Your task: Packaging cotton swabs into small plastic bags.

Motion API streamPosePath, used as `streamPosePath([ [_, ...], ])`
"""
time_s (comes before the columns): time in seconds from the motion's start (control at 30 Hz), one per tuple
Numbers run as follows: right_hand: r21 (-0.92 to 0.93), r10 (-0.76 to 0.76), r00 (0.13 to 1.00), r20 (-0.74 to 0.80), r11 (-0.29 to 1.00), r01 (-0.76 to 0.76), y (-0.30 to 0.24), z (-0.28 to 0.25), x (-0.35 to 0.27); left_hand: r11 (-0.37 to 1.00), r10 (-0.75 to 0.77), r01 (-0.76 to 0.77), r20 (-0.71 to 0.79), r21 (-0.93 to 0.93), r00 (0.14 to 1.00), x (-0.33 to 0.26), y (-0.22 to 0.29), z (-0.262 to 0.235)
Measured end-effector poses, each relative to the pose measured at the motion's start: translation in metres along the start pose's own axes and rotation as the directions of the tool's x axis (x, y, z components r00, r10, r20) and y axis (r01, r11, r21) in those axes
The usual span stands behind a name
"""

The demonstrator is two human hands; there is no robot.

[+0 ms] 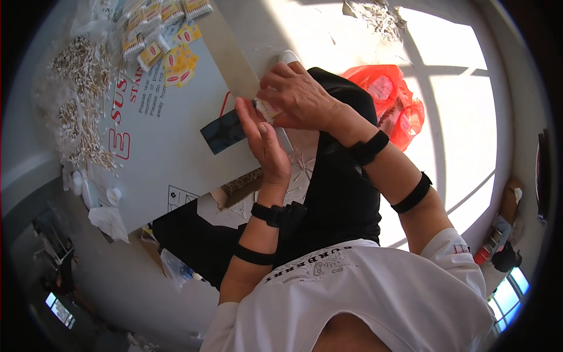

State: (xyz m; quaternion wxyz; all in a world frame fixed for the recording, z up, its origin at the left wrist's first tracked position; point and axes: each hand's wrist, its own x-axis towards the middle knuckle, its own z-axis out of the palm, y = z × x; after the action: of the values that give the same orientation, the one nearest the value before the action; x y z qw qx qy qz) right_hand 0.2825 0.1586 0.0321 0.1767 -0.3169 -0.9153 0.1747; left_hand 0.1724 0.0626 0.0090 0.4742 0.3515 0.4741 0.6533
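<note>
Between my two hands is a small bundle of cotton swabs (267, 110), its white tips lined up in a row. My left hand (268, 151) supports it from the near side, palm turned inward and fingers stretched along it. From the right, my right hand (305, 98) bends its fingers over the bundle and grips it; those fingers partly hide the swabs. Just left of my left hand, a dark flat rectangle (223, 132) lies on the board. Yellow printed cards (180, 66) and filled swab packs (153, 53) lie farther off at the upper left.
A large heap of loose swabs (88, 70) in clear plastic covers the left side of the grey printed board (170, 141). White scraps (108, 220) sit at its near left corner. On the floor at right are a red plastic bag (404, 111) and, farther off, a whitish pile (378, 17).
</note>
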Motion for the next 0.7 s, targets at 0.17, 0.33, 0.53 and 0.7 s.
streamPosePath([
  [0.17, 0.006, -0.039, 0.996, -0.085, 0.999, 0.040, 0.004, 0.009, -0.002, 0.997, -0.005, 0.002, 0.042, 0.072, 0.999, -0.001, -0.004, -0.001],
  [0.33, 0.005, -0.071, 0.996, -0.048, 0.997, 0.071, 0.010, 0.011, -0.004, 0.851, 0.079, -0.191, 0.240, 0.489, 0.968, 0.008, 0.002, 0.005],
  [0.53, -0.013, -0.069, 0.998, -0.012, 0.998, 0.068, 0.005, 0.010, -0.004, 0.878, 0.091, -0.222, 0.309, 0.424, 0.947, 0.012, 0.001, -0.014],
  [0.7, 0.002, 0.066, 0.998, 0.000, 0.998, -0.066, 0.002, 0.012, -0.012, 0.768, 0.051, -0.162, 0.194, 0.619, 0.980, -0.003, 0.014, -0.031],
])
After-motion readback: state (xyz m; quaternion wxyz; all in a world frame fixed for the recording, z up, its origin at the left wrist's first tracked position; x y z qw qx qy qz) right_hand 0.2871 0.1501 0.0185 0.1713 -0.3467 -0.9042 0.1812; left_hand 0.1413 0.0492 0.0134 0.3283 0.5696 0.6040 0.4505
